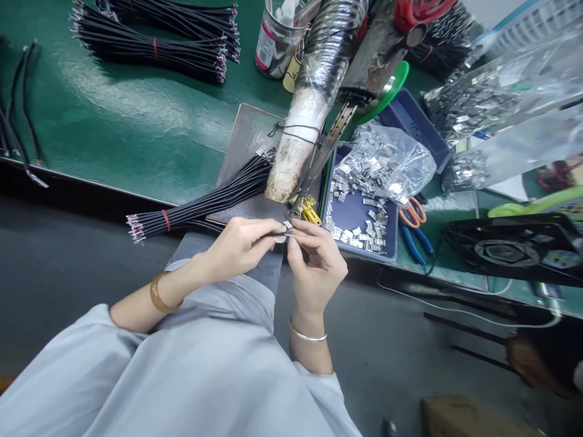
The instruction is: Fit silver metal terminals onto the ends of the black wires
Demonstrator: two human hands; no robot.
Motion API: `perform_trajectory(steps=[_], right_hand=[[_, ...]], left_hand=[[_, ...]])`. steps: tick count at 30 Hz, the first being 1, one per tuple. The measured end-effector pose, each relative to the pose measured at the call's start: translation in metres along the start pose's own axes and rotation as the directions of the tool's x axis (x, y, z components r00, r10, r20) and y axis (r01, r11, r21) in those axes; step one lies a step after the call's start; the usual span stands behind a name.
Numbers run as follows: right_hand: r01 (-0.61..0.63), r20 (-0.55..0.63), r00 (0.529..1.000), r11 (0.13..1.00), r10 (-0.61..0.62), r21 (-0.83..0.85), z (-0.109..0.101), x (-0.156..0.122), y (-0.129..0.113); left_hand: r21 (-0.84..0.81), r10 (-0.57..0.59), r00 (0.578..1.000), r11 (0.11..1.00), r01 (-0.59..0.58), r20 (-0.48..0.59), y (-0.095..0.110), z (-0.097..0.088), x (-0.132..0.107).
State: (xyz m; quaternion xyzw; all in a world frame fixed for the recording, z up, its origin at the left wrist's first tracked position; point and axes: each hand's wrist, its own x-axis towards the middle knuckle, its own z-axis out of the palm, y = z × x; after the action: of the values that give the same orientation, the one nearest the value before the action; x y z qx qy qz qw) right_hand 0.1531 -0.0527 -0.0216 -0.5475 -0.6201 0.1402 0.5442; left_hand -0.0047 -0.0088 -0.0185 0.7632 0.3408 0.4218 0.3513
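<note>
My left hand [243, 244] is closed in a pinch on the end of a thin black cable [279, 233]. My right hand [316, 258] pinches a small silver USB connector [287, 224] at the cable's tip, and the fingertips of both hands nearly meet. The fingers cover most of both parts. Just above the hands is a soldering iron [334, 130], its tip pointing down towards them, with a yellow piece [311, 213] beside it. Left of it, a bundle of black cables [218, 193] tied with a red band lies on a brown board [243, 130], some connectors on its far end.
A blue tray [389, 243] of loose connectors and a plastic bag [396, 161] stands right of the hands. Beside it lie pliers [415, 233] and a black fan [514, 250]. A silver hose [314, 79] hangs over the board. More cable bundles [155, 45] lie at the back left.
</note>
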Motion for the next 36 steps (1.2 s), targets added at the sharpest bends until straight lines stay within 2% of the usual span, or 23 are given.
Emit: perform_trajectory(steps=[2, 4, 7, 9, 11, 16, 18, 23, 26, 31, 36], right_hand=[[0.005, -0.057, 0.998, 1.0, -0.005, 0.001, 0.001, -0.001, 0.001], [0.06, -0.144, 0.988, 0.998, -0.061, -0.012, -0.001, -0.001, 0.001], [0.217, -0.176, 0.957, 0.972, -0.229, -0.086, -0.003, 0.0, -0.003], [0.319, -0.108, 0.936, 0.936, -0.336, -0.146, -0.003, 0.0, -0.004], [0.351, -0.07, 0.928, 0.923, -0.365, -0.156, -0.002, 0.0, -0.003], [0.143, -0.106, 0.984, 0.989, -0.146, -0.039, 0.002, -0.001, 0.005], [0.129, -0.07, 0.989, 0.991, -0.132, -0.046, 0.002, 0.0, 0.006], [0.328, -0.013, 0.941, 0.922, -0.338, -0.204, 0.001, 0.004, 0.005], [0.374, -0.012, 0.923, 0.904, -0.385, -0.209, 0.002, 0.003, 0.008], [0.267, -0.052, 0.96, 0.955, -0.275, -0.125, 0.005, 0.004, 0.012], [0.166, -0.03, 0.985, 0.984, -0.168, -0.071, 0.005, 0.009, 0.009]], left_hand=[[-0.255, -0.205, 0.977, 0.943, 0.213, 0.058, 0.004, -0.004, 0.004], [-0.445, -0.337, 0.934, 0.823, 0.353, 0.119, 0.006, -0.006, 0.008], [-0.565, -0.422, 0.9, 0.718, 0.407, 0.112, 0.007, -0.006, 0.012], [-0.579, -0.445, 0.892, 0.708, 0.405, 0.079, 0.007, -0.004, 0.014], [-0.575, -0.462, 0.885, 0.709, 0.408, 0.058, 0.008, -0.002, 0.015], [-0.565, -0.492, 0.87, 0.71, 0.42, 0.029, 0.012, -0.002, 0.018], [-0.56, -0.498, 0.867, 0.711, 0.425, 0.025, 0.013, -0.003, 0.018], [-0.542, -0.501, 0.866, 0.723, 0.428, 0.016, 0.012, -0.001, 0.019], [-0.534, -0.512, 0.859, 0.725, 0.436, 0.005, 0.012, 0.001, 0.019], [-0.507, -0.534, 0.843, 0.744, 0.436, -0.058, 0.015, 0.005, 0.02], [-0.484, -0.542, 0.837, 0.753, 0.446, -0.072, 0.016, 0.006, 0.023]])
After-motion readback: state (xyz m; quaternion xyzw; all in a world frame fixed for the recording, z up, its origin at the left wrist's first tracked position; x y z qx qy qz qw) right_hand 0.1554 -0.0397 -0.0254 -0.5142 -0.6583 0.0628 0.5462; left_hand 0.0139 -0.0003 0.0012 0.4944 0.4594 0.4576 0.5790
